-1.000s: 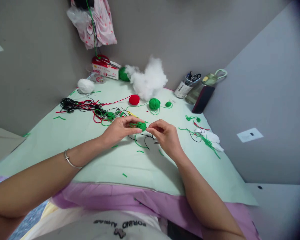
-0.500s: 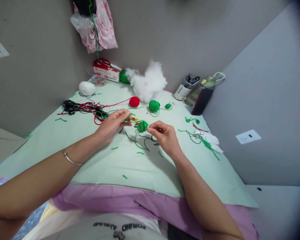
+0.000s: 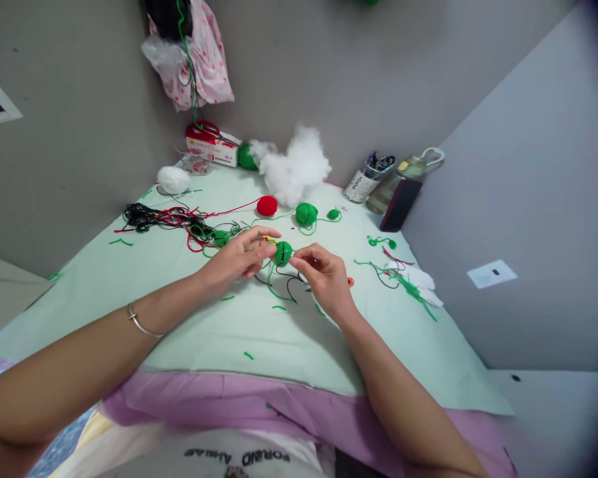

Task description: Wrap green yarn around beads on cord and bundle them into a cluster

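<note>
1. A small round green yarn piece (image 3: 283, 253), crossed by a dark line, is held between both hands over the middle of a pale green table (image 3: 204, 348).
2. At its right edge, the piece is pinched by the right hand (image 3: 326, 275), thumb and forefinger together; its lined face is left uncovered, perhaps to be seen.
3. The left hand (image 3: 236, 257) is held just beside the left edge, thumb and forefinger apart, perhaps to steady or turn the piece; whether contact is made cannot be told.
4. Beyond the hands, a red yarn ball (image 3: 266, 206), a green yarn ball (image 3: 306, 214) and white stuffing (image 3: 301, 166) are placed, presumably within reach.
5. At the left, a black-and-red yarn tangle (image 3: 144, 217) is heaped; at the far right, a pen cup (image 3: 361, 187) is stood, likely out of the hands' way.
</note>
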The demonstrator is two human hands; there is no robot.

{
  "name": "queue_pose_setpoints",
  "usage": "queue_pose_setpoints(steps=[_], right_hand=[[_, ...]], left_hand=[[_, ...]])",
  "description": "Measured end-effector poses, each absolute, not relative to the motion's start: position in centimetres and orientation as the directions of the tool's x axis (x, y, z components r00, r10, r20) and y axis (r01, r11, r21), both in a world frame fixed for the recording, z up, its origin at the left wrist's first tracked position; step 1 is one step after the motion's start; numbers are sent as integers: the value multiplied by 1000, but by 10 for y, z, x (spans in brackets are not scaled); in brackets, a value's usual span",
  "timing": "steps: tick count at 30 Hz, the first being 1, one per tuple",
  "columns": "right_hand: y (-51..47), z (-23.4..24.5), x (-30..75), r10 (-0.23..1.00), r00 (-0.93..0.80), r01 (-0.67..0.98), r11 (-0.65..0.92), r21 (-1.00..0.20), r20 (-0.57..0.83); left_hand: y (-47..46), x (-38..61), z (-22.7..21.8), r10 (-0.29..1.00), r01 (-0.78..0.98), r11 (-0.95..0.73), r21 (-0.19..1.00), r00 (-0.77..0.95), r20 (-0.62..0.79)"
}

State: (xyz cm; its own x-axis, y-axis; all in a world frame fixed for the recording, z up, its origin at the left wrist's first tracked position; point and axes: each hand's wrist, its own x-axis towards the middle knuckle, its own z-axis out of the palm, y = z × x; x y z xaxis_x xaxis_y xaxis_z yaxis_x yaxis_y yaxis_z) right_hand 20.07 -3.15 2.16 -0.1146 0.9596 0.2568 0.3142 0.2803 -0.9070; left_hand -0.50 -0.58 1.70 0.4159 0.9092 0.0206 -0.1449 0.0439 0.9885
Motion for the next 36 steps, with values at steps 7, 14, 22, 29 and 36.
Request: queue_pose_setpoints(steps=[7,14,22,29,36], right_hand=[[-34,23,202,921,-225,371,384,-846,319],[-34,42,212,899,-171,304,436,-847,402],[-36,48,218,906,-183,153,411,-899,383],[-27,38,219,953,-176,-6,249,-969,246],[-24,27,215,978,-148,9,153,-988,150]], left_hand=[[-1,-8,16,887,-86,-3,996,460,42],[3,-1,47,852,-120,-68,990,509,121],[-5,4,65,863,-93,-125,988,481,155],[-4,9,53,864,-157,-136,978,465,195],[-5,17,50,891,-144,-75,987,435,131]])
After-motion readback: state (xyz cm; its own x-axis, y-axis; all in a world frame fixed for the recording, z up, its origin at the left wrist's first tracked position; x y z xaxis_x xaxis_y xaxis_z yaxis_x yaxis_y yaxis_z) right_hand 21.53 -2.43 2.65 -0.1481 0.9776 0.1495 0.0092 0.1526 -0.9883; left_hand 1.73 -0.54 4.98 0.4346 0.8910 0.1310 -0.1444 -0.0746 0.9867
